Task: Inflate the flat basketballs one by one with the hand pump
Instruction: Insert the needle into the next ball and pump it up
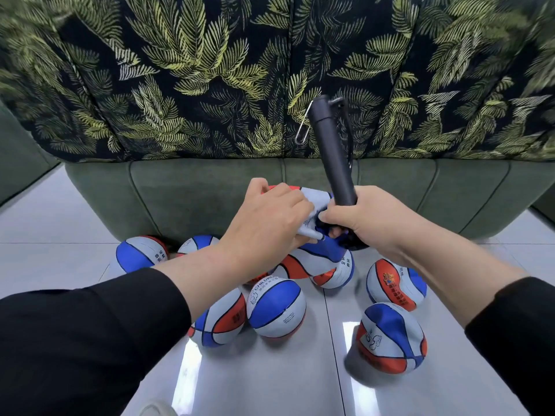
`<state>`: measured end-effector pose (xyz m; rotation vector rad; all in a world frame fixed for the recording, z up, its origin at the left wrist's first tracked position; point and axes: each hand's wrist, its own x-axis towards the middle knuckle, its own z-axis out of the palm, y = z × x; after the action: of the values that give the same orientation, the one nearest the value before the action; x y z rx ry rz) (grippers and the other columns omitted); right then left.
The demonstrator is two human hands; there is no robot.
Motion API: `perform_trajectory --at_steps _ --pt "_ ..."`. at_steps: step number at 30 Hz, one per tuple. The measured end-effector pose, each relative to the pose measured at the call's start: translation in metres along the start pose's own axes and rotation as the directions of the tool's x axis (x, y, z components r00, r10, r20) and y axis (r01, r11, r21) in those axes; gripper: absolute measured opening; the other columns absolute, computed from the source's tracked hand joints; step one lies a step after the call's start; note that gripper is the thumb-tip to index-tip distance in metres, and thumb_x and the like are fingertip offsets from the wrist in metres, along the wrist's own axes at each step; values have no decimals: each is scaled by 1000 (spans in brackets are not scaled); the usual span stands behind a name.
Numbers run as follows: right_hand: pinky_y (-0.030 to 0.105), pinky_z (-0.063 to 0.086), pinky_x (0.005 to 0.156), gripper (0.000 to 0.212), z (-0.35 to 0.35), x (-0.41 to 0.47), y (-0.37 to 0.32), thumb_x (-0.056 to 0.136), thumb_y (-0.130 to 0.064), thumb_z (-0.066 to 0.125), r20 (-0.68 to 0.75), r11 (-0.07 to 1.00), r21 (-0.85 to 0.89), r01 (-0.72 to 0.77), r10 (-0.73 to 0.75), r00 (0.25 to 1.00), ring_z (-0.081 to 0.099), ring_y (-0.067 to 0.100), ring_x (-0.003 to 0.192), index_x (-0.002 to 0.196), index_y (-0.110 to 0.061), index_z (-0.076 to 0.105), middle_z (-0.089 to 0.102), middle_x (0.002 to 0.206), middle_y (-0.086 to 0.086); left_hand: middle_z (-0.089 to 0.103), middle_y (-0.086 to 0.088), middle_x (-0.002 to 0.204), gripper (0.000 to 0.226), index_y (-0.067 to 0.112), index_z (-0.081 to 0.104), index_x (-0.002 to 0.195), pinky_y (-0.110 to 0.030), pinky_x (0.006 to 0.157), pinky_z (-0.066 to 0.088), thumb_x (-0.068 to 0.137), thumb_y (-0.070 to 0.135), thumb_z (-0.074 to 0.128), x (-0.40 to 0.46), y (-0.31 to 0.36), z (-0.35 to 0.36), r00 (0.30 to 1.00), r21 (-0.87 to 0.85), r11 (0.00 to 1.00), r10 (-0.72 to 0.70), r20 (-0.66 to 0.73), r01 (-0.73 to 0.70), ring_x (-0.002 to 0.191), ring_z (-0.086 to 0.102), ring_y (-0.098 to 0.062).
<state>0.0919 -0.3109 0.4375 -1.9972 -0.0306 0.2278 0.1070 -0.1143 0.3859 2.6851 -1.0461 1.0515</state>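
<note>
My left hand (267, 223) grips a flat, folded red, white and blue basketball (318, 199) held up above the floor. My right hand (369, 219) grips the lower end of a black hand pump (332, 157), whose barrel points up and away, tilted left. The pump's bottom end meets the folded ball between my two hands; the needle itself is hidden. A thin metal clip (303, 132) hangs beside the pump's top. Several more small red, white and blue basketballs lie on the floor below, among them one (276, 307) in the middle and a dented one (390, 337) at the right.
A green sofa base (180, 193) runs across behind the balls, with a dark cover printed with green leaves (195, 70) above it. The floor is glossy pale tile (270, 379). Two balls (139, 253) lie against the sofa at the left.
</note>
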Motion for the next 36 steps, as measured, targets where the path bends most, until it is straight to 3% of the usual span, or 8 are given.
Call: perform_trajectory --at_steps 6,10,15,18,21,26,30,36 --pt "27 44 51 14 4 0 3 88 -15 71 -63 998 -47 52 -55 997 50 15 52 78 -12 62 63 61 4 60 3 84 39 16 69 93 -40 80 31 85 53 65 2 -1 4 998 -7 998 -57 10 57 80 57 -24" --pt "35 44 66 16 -1 -1 4 88 -15 72 -104 992 62 112 -105 989 63 21 72 76 -14 61 66 66 4 68 -1 103 56 12 70 111 -41 86 30 71 48 88 4 -4 4 982 -72 980 -180 55 184 95 63 -29" --pt "39 42 75 25 0 0 4 90 -13 73 -117 975 170 146 -127 985 61 25 78 69 -21 61 64 65 3 65 5 116 59 18 59 128 -38 101 28 85 56 76 1 -5 -4 921 -172 918 -314 231 357 112 58 -20" --pt "33 46 69 20 1 0 1 92 -12 71 -99 968 215 132 -113 989 60 24 77 76 -17 60 62 65 3 65 7 109 54 20 60 127 -37 96 27 89 57 72 -1 -6 -3 938 -120 943 -285 199 312 106 57 -21" --pt "31 46 65 17 -2 -1 -4 93 -14 69 -77 960 257 113 -97 992 55 22 70 79 -16 58 57 65 4 62 4 94 39 18 64 108 -42 89 30 86 46 79 -2 -9 -4 959 -109 958 -253 127 267 91 58 -25" --pt "40 44 70 26 -5 0 -8 92 -19 70 -50 974 196 114 -107 993 48 23 68 68 -22 61 56 65 6 54 3 80 34 17 59 87 -42 78 34 80 34 88 1 -14 -6 986 -40 986 -158 47 160 77 53 -26" --pt "33 41 66 28 -9 -2 -9 92 -20 70 -43 984 139 114 -109 993 48 22 67 67 -20 58 56 66 5 53 4 77 27 18 60 80 -40 76 33 81 27 86 4 -14 -8 997 -12 997 -75 13 75 73 49 -26" --pt "32 42 62 23 -12 -1 -9 90 -20 73 -29 990 121 74 -71 997 48 22 64 70 -17 62 58 64 4 47 3 67 24 24 42 70 -40 71 24 77 9 59 7 -7 -7 999 49 998 32 -12 -31 65 44 -26"
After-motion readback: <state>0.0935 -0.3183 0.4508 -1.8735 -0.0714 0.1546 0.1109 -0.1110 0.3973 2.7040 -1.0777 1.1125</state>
